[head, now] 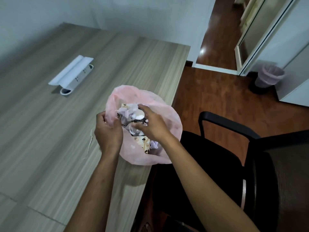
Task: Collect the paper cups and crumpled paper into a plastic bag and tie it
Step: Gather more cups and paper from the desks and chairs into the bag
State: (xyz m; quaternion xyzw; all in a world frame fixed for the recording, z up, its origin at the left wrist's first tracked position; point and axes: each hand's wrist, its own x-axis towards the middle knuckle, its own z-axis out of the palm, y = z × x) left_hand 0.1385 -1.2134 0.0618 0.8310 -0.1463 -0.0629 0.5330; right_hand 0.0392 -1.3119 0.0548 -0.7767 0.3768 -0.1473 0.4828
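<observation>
Thin pink plastic bag [160, 114] sits at the grey wood-grain bench [50, 131] edge, mouth open. Left hand [107, 131] pinches its rim at nine o'clock. Right hand [150, 123], fingers spread loosely, presses crumpled white paper [128, 113] (patterned paper cups [144, 143] beneath) inside.

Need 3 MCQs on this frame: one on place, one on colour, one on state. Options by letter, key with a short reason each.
1. Where does the plastic bag sit?
A. at the desk's right edge
B. on the floor
C. on the chair

2. What colour is the bag?
A. black
B. pink
C. blue

3. What state is the bag's mouth in?
A. knotted
B. open
C. taped

Key:
1 A: it rests on the desk beside the chair.
2 B: its film is translucent pink.
3 B: crumpled paper and printed paper cups show inside, the left hand pinches the rim, and the right hand reaches in.
</observation>
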